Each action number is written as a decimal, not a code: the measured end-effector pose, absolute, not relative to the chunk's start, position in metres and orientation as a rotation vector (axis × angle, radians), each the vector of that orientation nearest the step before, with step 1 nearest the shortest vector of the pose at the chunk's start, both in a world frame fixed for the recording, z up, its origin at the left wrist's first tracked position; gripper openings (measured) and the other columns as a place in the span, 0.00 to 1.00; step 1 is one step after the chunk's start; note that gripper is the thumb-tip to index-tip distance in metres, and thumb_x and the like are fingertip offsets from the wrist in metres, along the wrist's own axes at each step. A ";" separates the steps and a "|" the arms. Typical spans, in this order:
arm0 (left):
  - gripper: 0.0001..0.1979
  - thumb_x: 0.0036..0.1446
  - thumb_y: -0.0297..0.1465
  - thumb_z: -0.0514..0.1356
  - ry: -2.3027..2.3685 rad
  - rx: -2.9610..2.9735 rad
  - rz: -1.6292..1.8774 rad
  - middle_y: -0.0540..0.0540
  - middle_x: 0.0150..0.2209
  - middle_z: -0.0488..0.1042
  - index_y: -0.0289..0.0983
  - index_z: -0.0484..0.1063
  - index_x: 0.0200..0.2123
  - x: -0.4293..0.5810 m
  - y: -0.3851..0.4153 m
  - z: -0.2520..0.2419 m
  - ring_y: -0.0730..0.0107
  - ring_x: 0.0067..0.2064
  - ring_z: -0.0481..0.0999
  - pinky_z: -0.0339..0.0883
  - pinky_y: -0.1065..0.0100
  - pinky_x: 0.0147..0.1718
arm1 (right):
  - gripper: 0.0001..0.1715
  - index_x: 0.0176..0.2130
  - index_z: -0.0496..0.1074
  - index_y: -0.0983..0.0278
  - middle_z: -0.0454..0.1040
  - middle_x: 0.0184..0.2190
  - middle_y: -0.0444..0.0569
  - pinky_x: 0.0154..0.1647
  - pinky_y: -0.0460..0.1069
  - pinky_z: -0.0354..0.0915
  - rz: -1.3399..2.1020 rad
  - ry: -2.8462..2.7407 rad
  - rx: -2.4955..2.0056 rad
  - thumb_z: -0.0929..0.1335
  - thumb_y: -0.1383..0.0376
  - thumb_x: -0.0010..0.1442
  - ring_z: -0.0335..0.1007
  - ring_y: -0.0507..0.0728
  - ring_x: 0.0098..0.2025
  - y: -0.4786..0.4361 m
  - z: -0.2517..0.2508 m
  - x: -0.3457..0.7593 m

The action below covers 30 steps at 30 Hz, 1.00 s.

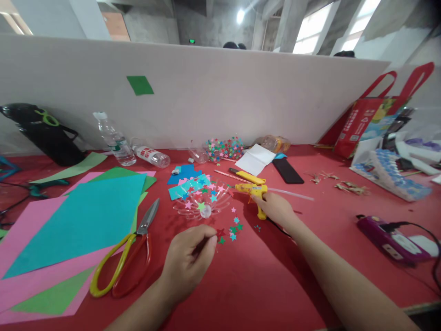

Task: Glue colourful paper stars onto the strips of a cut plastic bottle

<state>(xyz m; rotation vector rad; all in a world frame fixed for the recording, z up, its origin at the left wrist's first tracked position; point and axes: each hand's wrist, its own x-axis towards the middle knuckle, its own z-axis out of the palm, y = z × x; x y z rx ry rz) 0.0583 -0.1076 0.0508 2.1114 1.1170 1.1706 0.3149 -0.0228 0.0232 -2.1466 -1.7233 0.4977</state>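
Note:
A dark red paper star [220, 233] is pinched between the thumb and forefinger of my left hand [189, 262]. My right hand [274, 209] is wrapped round a yellow glue gun [248, 189], its nozzle pointing left and a clear glue stick [292, 193] lying behind it. Between and beyond my hands sits a flower shape cut from a clear plastic bottle [206, 211], its petals dotted with colourful stars. Several loose small stars [234, 230] lie on the red table just right of my left fingertips.
Large red-and-yellow scissors [146, 220] and coloured paper sheets [79, 220] lie at left. Behind are a yellow utility knife [250, 177], a star-covered bottle [225, 148] and a black phone [288, 171]. A purple power strip [392, 240] is at right.

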 end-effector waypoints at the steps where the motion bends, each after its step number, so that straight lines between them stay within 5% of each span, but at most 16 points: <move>1: 0.11 0.61 0.29 0.52 1.121 2.002 1.121 0.56 0.16 0.61 0.38 0.66 0.26 0.058 -0.108 0.050 0.77 0.18 0.60 0.55 0.73 0.20 | 0.24 0.22 0.70 0.66 0.77 0.27 0.60 0.29 0.49 0.59 0.447 -1.769 -2.165 0.63 0.53 0.61 0.75 0.63 0.33 -0.025 0.025 0.314; 8: 0.10 0.60 0.36 0.55 0.998 1.281 0.929 0.57 0.13 0.61 0.38 0.65 0.28 0.059 -0.106 0.049 0.81 0.15 0.54 0.45 0.75 0.18 | 0.13 0.35 0.73 0.63 0.78 0.30 0.53 0.33 0.49 0.62 0.199 -1.952 -1.989 0.64 0.57 0.63 0.75 0.59 0.35 -0.054 0.056 0.293; 12: 0.09 0.56 0.34 0.57 0.880 1.006 0.858 0.58 0.15 0.61 0.37 0.64 0.27 0.062 -0.103 0.050 0.84 0.14 0.52 0.40 0.75 0.16 | 0.07 0.38 0.73 0.60 0.77 0.34 0.46 0.35 0.46 0.67 0.669 -2.075 -1.033 0.64 0.64 0.63 0.73 0.52 0.34 -0.081 0.066 0.266; 15: 0.08 0.52 0.32 0.58 0.831 0.876 0.788 0.58 0.13 0.58 0.37 0.63 0.24 0.065 -0.103 0.053 0.84 0.13 0.49 0.38 0.74 0.15 | 0.05 0.39 0.72 0.62 0.77 0.35 0.45 0.39 0.46 0.69 0.923 -2.016 -0.870 0.67 0.66 0.61 0.73 0.51 0.36 -0.094 0.063 0.254; 24: 0.08 0.51 0.28 0.54 0.598 0.670 0.680 0.60 0.08 0.52 0.36 0.67 0.21 0.065 -0.103 0.048 0.83 0.11 0.44 0.53 0.73 0.19 | 0.04 0.36 0.74 0.63 0.77 0.32 0.46 0.37 0.46 0.70 1.092 -1.906 -0.838 0.68 0.69 0.58 0.72 0.50 0.33 -0.094 0.060 0.253; 30: 0.09 0.51 0.28 0.53 0.543 0.626 0.629 0.60 0.08 0.50 0.36 0.66 0.20 0.065 -0.102 0.048 0.83 0.11 0.42 0.55 0.73 0.19 | 0.03 0.31 0.73 0.64 0.74 0.29 0.44 0.35 0.45 0.67 1.264 -1.745 -0.837 0.71 0.66 0.57 0.69 0.50 0.32 -0.091 0.054 0.246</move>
